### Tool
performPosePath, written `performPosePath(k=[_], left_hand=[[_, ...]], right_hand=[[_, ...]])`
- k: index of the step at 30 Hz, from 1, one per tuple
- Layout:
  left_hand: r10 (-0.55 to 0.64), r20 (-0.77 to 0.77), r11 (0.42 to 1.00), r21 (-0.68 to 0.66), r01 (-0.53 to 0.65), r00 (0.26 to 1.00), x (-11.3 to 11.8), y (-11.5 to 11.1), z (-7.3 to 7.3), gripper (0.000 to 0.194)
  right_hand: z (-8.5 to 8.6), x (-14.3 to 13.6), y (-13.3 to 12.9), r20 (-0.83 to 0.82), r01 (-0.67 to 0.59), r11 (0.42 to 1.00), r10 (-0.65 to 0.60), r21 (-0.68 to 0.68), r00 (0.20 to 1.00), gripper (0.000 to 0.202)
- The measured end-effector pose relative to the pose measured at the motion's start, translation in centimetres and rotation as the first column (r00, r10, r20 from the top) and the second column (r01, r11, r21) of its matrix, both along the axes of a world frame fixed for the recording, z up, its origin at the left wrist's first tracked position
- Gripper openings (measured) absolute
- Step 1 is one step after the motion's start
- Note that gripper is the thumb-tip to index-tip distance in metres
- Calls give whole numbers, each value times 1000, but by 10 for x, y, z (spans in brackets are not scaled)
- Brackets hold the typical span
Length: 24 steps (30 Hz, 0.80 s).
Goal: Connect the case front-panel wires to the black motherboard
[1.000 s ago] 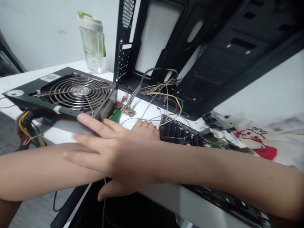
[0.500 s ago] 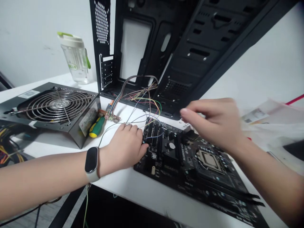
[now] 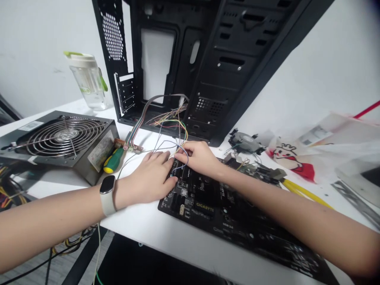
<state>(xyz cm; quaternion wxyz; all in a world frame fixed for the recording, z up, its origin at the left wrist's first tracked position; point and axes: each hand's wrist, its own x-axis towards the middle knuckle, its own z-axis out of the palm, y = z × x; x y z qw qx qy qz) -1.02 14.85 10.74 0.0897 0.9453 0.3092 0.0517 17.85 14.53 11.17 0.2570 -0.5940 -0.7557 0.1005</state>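
A black motherboard (image 3: 190,211) lies on the white table. My left hand (image 3: 148,178), with a band on the wrist, rests at its left edge; the fingers stretch forward and the thumb lies apart on the board. Over the board's far left corner is my right hand (image 3: 200,158), its fingertips pinched together on a thin wire. What sits at the wire's tip is hidden. A blue wire loops in front of these fingers. Loose coloured wires (image 3: 170,118) run from the black computer case (image 3: 222,83) toward both hands. My right forearm covers much of the motherboard.
On the left are a power supply (image 3: 67,136), a green-and-yellow screwdriver handle (image 3: 113,160) and a small connector board (image 3: 132,147). Behind them stands a clear bottle (image 3: 90,85). To the right lie a cooling fan (image 3: 246,141), a yellow-handled tool (image 3: 305,193) and a plastic bag (image 3: 291,158).
My right hand has come down and left from above the board to its far left corner, beside my left hand. The left hand's fingers have straightened. The view has shifted slightly.
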Motion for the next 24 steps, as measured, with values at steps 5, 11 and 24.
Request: performPosePath(k=[5,11,24], left_hand=[[10,-47,1000,-7,-10,999,2,1,-1,58],[-15,-52,1000,-2,15,999,0,0,1,54],[-34,-123,999,34,38,992,-1,2,-3,64]], right_hand=[[-4,-1,3,-33,2,1000,-2,-12,999,15],[-9,-6,1,-59,3,998,1,55,998,18],[-13,-2,-1,-223,-12,995,35,104,974,25]])
